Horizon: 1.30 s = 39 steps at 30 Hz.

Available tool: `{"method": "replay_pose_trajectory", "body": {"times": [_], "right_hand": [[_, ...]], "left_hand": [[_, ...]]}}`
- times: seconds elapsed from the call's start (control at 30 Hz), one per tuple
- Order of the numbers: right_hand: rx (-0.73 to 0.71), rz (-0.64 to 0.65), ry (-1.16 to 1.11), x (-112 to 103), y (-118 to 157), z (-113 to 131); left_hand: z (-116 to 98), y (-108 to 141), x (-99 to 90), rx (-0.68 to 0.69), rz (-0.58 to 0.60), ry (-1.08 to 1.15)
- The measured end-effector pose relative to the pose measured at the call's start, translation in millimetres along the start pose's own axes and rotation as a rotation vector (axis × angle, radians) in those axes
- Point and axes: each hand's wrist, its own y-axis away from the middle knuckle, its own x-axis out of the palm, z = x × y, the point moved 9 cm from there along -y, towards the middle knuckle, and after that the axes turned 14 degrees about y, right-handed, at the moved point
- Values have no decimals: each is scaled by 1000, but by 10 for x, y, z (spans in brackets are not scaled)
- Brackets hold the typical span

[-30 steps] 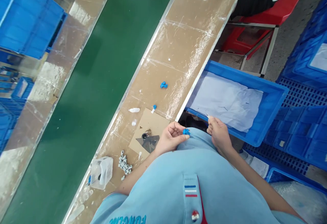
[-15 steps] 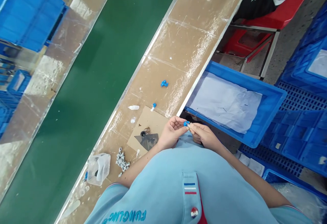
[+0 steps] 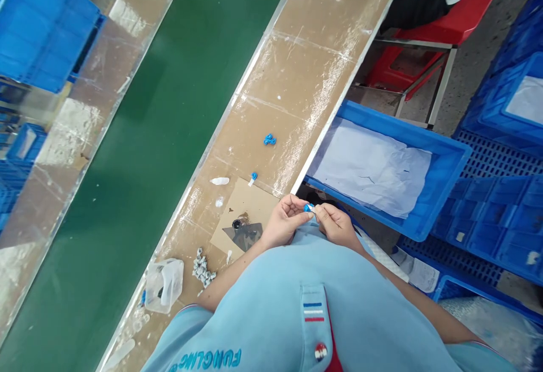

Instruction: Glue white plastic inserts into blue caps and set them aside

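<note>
In front of my shirt, at the table's edge, my left hand pinches a small blue plastic part between thumb and fingers. My right hand is closed against it, its fingertips on a small white piece at the part's side. Whether the white piece is joined to the blue part I cannot tell. A similar blue part with a white tab lies on the table, and a small cluster of blue parts is farther up. Left of my hands, cardboard carries a small black-rimmed round piece and a dark sheet.
Small grey parts lie by my left forearm, near a clear plastic container. A green belt runs along the table. At right is a paper-lined blue crate; a red stool stands beyond it.
My right hand has turned slightly around the blue part, and the white piece at its fingertips shows more clearly. The whole view has shifted a little.
</note>
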Motion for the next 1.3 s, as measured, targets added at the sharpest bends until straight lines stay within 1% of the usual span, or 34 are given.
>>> {"method": "replay_pose_trajectory", "body": {"times": [0.13,0.27,0.47,0.6,0.67,0.77,0.8,0.83,0.9,0.97,1.07,1.17,1.27,1.3], "right_hand": [[-107,-79,157,-77,7,81],[-138,-112,202,-104,-1,91],[-88,-88,140,-72,3,38],[-33,-85,75,-67,0,-26],[63,-156,4,-183,-32,-157],[237,-345,-121,-493,-62,-420],[268,-384,-144,-578,-70,-476],[279,-394,-153,-635,-84,-502],[272,-366,-156,-674,-109,-486],[241,-297,-174,-621,-120,-396],[141,-113,-184,-414,-118,-146],[41,57,-87,-214,-88,93],[-34,149,53,-87,-82,218],[-54,159,90,-65,-93,232]], "left_hand": [[15,3,-6,-26,-19,15],[39,-4,-35,-36,-35,20],[51,-23,-71,0,-57,14],[48,-13,-59,-9,-67,12],[10,11,-66,-4,-79,22],[-95,55,-109,41,-107,51],[-120,64,-124,50,-116,61],[-133,68,-134,52,-123,69],[-133,57,-137,45,-129,78],[-122,34,-122,43,-127,75],[-95,9,-97,39,-120,70],[-76,8,-87,42,-111,76],[-60,4,-77,38,-100,74],[-50,-2,-70,28,-96,72]]}}
